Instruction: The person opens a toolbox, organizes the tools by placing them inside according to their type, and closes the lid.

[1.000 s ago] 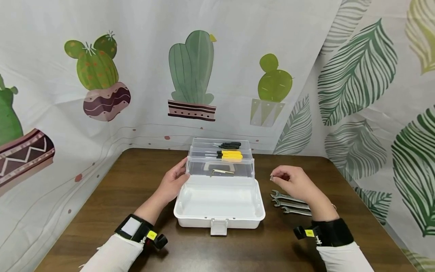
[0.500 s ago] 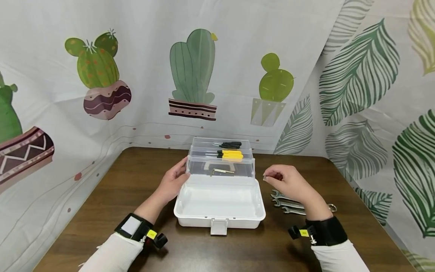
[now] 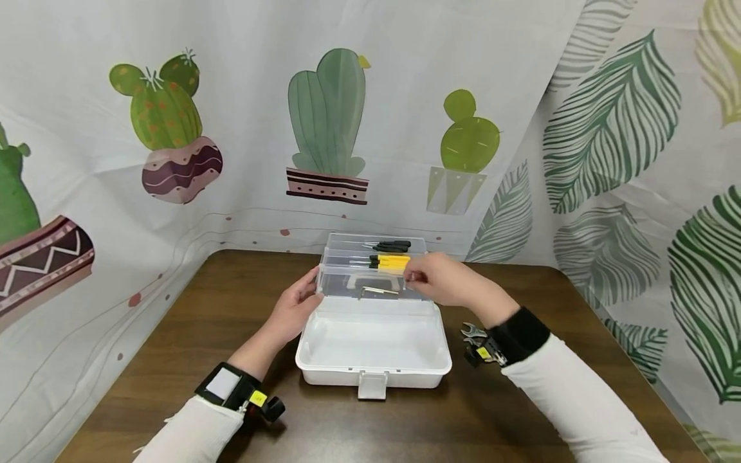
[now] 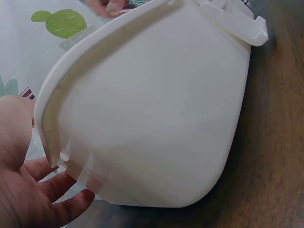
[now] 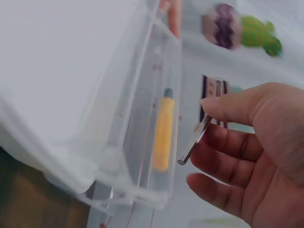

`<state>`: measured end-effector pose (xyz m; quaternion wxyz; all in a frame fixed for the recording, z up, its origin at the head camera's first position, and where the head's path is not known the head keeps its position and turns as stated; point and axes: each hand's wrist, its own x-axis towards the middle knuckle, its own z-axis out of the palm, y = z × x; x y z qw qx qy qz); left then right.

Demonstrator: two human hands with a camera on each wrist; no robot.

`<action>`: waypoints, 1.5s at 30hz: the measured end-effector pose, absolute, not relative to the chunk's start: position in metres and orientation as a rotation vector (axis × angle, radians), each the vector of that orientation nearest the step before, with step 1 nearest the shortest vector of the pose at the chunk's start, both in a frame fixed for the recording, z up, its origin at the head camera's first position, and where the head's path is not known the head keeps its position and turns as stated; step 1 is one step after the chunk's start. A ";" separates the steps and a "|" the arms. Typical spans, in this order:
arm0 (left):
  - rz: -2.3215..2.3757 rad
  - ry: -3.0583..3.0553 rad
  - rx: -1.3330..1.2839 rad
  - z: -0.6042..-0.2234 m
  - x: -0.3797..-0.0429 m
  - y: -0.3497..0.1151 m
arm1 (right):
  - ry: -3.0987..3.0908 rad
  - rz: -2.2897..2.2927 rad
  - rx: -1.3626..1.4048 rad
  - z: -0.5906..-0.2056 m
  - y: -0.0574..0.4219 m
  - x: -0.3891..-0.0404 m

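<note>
A white toolbox (image 3: 373, 378) stands unlatched on the table, its clear stepped trays (image 3: 341, 283) raised behind the white base. My left hand (image 3: 294, 310) grips the left side where the trays meet the base, with its fingers behind the rear corner in the left wrist view. Over the right end of the lowest tray is my right hand (image 3: 442, 280). Between thumb and fingers it pinches a bent metal hex key (image 5: 194, 143), clearest in the right wrist view. Another hex key (image 3: 379, 292) lies in that lowest tray. Yellow-handled screwdrivers (image 3: 389, 262) fill part of the middle tray.
Black-handled tools (image 3: 391, 246) lie in the topmost tray. Open-end wrenches (image 3: 473, 330) rest on the brown table (image 3: 370, 431) right of the box, partly hidden by my right wrist. A cloth with printed plants (image 3: 249, 128) hangs directly behind the table.
My right hand has moved left and slightly up, from above the wrenches to over the lowest tray, carrying the hex key. My left hand has stayed on the toolbox.
</note>
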<state>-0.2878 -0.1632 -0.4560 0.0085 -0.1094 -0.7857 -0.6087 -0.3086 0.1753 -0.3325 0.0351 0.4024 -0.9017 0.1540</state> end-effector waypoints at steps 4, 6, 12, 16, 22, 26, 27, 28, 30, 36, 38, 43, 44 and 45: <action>-1.905 -2.464 -0.337 -0.457 -0.287 -0.165 | -2.796 0.340 1.344 -0.327 0.148 -0.315; -1.905 -2.465 -0.336 -0.457 -0.286 -0.165 | -2.815 0.260 1.371 -0.328 0.136 -0.316; -1.897 -2.455 -0.362 -0.456 -0.285 -0.165 | -2.909 -0.074 1.319 -0.339 0.104 -0.317; -1.882 -2.460 -0.361 -0.456 -0.285 -0.164 | -2.954 -0.239 1.287 -0.347 0.088 -0.318; -1.899 -2.460 -0.361 -0.458 -0.285 -0.163 | -2.997 -0.339 1.299 -0.356 0.077 -0.323; -1.896 -2.457 -0.356 -0.458 -0.286 -0.163 | -3.000 -0.391 1.281 -0.358 0.074 -0.327; -1.898 -2.453 -0.353 -0.458 -0.286 -0.163 | -3.004 -0.393 1.273 -0.358 0.073 -0.327; -1.888 -2.456 -0.353 -0.458 -0.287 -0.163 | -3.007 -0.395 1.264 -0.357 0.072 -0.328; -1.878 -2.459 -0.347 -0.458 -0.286 -0.164 | -3.011 -0.404 1.247 -0.357 0.070 -0.328; -1.877 -2.466 -0.349 -0.456 -0.286 -0.165 | -2.996 -0.482 1.216 -0.355 0.062 -0.325; -1.878 -2.464 -0.350 -0.456 -0.286 -0.165 | -2.995 -0.502 1.205 -0.355 0.059 -0.324; -1.871 -2.465 -0.351 -0.458 -0.287 -0.165 | -2.992 -0.566 1.174 -0.355 0.052 -0.324; -1.874 -2.462 -0.354 -0.458 -0.288 -0.165 | -2.987 -0.583 1.170 -0.355 0.051 -0.324; -1.873 -2.460 -0.360 -0.458 -0.288 -0.165 | -2.984 -0.596 1.164 -0.355 0.049 -0.324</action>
